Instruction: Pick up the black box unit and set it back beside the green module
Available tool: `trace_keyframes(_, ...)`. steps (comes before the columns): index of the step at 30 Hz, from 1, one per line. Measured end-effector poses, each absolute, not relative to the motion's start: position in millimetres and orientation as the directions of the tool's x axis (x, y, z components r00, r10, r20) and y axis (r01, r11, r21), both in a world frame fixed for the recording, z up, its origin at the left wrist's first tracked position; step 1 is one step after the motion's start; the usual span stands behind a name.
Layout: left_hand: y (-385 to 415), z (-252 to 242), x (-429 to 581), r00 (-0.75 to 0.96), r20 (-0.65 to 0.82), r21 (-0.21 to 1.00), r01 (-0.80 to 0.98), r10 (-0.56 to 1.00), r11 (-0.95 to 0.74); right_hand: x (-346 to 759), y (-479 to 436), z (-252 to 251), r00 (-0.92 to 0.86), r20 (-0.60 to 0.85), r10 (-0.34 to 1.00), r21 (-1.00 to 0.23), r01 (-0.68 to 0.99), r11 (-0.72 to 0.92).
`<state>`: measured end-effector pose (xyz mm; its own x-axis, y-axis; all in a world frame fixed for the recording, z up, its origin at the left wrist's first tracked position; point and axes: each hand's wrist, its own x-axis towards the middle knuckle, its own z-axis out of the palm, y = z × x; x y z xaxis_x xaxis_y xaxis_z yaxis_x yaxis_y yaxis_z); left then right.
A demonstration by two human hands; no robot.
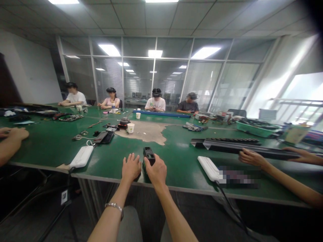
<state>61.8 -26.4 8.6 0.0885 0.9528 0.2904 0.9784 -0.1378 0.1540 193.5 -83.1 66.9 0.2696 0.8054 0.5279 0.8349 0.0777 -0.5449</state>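
Observation:
My left hand lies on the green table with its fingers stretched out, holding nothing. Just to its right, my right hand is wrapped around a black boxy object with recesses in its top face. The object stands near the table's front edge, its lower part hidden behind my fingers and thumb. A small gap separates my left fingertips from it.
White power strips lie left and right of my hands. A paper cup stands on a bare brown patch. At right, another person's hands hold a long black rail; another person's hand shows at left. Several people sit opposite.

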Motion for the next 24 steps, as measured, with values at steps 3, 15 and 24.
trace_keyframes(3,-27.1,8.5,61.9,0.091,0.305,0.152,0.978,0.948,-0.143,193.3,-85.9,74.1,0.264,0.483,0.835,-0.513,0.858,0.025)
trace_keyframes(15,-28.6,9.9,62.7,0.086,0.300,0.155,0.978,0.950,-0.137,197.9,-91.2,79.7,0.266,0.358,0.895,-0.467,0.881,-0.075)
trace_keyframes(24,-28.8,14.2,63.6,0.085,0.255,0.158,0.979,0.963,-0.129,195.6,-100.1,57.2,0.263,0.359,0.895,-0.439,0.894,-0.087)
